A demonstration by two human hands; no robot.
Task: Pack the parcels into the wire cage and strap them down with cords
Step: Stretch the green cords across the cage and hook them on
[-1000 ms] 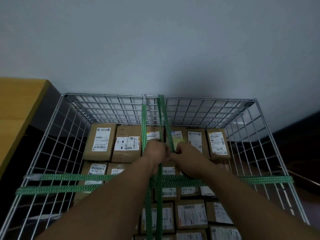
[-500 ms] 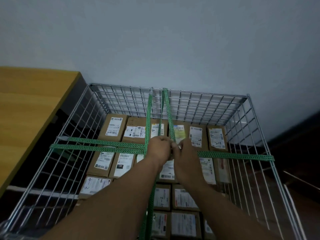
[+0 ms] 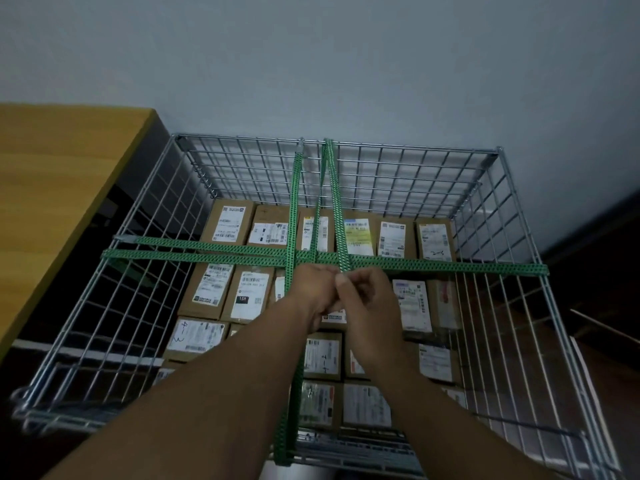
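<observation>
Drawn back toward us, our left grip (image 3: 313, 289) and right grip (image 3: 367, 296) now pinch the long cord (image 3: 335, 209) just before the cross cord (image 3: 433, 266); it runs straight away from them.

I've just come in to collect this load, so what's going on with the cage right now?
A person is strapping down a wire cage that is full of labelled parcels. The side-to-side cords and a front-to-back cord, all green, cross over the load. The left hand and right hand meet just this side of the crossing. Their fingers curl round the strands of a looped cord hung over the far rim, apparently tying or tightening it. The strapping is not yet finished.
</observation>
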